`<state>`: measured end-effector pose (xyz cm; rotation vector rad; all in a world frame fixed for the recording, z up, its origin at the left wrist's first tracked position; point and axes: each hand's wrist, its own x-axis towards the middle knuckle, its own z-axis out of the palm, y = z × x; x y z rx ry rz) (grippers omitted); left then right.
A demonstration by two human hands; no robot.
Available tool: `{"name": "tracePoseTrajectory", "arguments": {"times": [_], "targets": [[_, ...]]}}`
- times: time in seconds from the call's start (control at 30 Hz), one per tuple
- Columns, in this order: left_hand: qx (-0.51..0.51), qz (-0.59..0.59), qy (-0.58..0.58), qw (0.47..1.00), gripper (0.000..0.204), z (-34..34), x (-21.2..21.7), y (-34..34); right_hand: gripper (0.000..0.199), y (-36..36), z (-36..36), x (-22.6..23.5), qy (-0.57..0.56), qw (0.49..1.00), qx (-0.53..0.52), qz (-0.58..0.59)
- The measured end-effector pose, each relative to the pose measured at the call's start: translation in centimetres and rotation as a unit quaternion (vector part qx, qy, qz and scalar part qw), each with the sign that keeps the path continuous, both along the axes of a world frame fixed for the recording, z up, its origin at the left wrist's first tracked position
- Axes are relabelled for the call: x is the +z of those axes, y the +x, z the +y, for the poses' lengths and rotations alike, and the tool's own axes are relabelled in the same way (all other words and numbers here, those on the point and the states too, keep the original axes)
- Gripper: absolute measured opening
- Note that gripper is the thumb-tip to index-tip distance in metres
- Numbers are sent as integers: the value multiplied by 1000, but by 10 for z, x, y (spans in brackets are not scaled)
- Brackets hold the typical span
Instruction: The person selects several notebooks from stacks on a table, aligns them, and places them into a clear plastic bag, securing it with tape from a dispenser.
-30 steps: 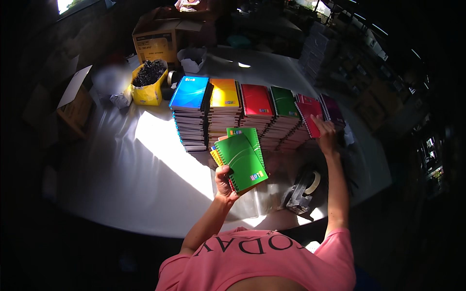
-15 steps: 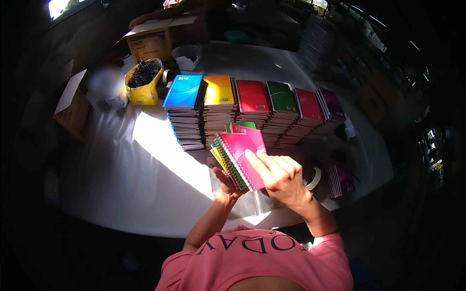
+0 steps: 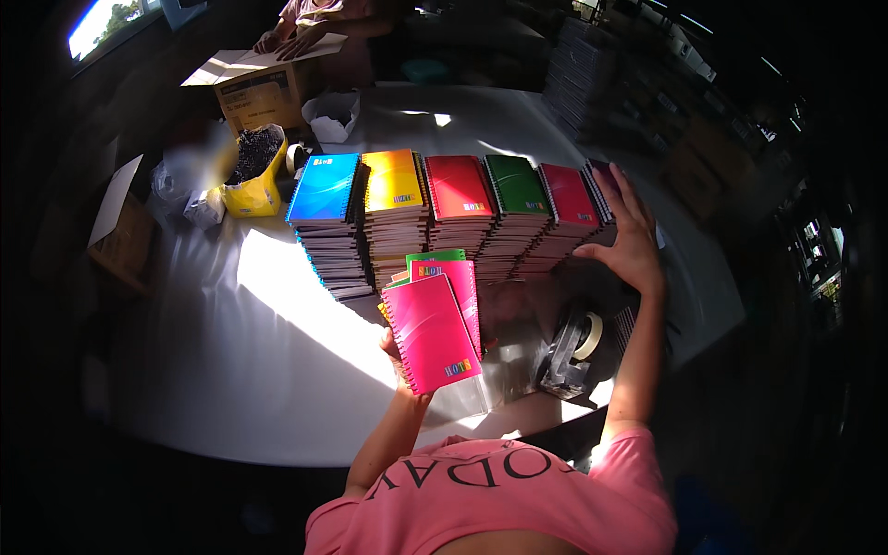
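Note:
My left hand (image 3: 390, 344) grips a small fanned bundle of spiral notebooks from below, most of its fingers hidden. A pink notebook (image 3: 430, 333) lies on top, with more pink and green covers showing behind it. My right hand (image 3: 634, 245) is empty, fingers spread, at the dark purple notebook stack (image 3: 599, 176) on the row's right end; whether it touches is unclear. Beside that stack, running leftward, stand tall stacks of pink (image 3: 567, 192), green (image 3: 515, 183), red (image 3: 458, 185), yellow (image 3: 393, 180) and blue notebooks (image 3: 324, 185).
A tape dispenser (image 3: 564, 361) sits right of the bundle. At the left are a yellow container (image 3: 252, 196) of black coils and a cardboard box (image 3: 122, 239). Another person's hands rest on an open carton (image 3: 259, 100) across the white table (image 3: 213, 370).
My right hand has let go of the pink notebook on the bundle and moved right and away to the purple stack, opening. The bundle now faces up more flatly in my left hand.

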<state>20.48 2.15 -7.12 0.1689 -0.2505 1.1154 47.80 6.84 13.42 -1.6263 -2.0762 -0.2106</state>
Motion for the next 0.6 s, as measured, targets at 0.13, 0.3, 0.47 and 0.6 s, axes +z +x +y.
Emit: {"name": "tracePoseTrajectory", "arguments": {"times": [0.13, 0.3, 0.47, 0.6], "targets": [[-20, 21, -55, 998, 98, -3, 1, 11, 82, 146, 50, -73, -68, 994, -85, -11], [16, 42, -39, 998, 98, -8, -2, -1, 43, 135, 29, -104, 156, 976, -91, 123], [3, 19, 15, 1000, 109, -14, -6, 1, 25, 25, 4, -76, 70, 827, 224, 511], [-11, 105, 42, 993, 114, -23, 7, 1, 33, -67, -2, -71, -262, 799, 442, 313]]}}
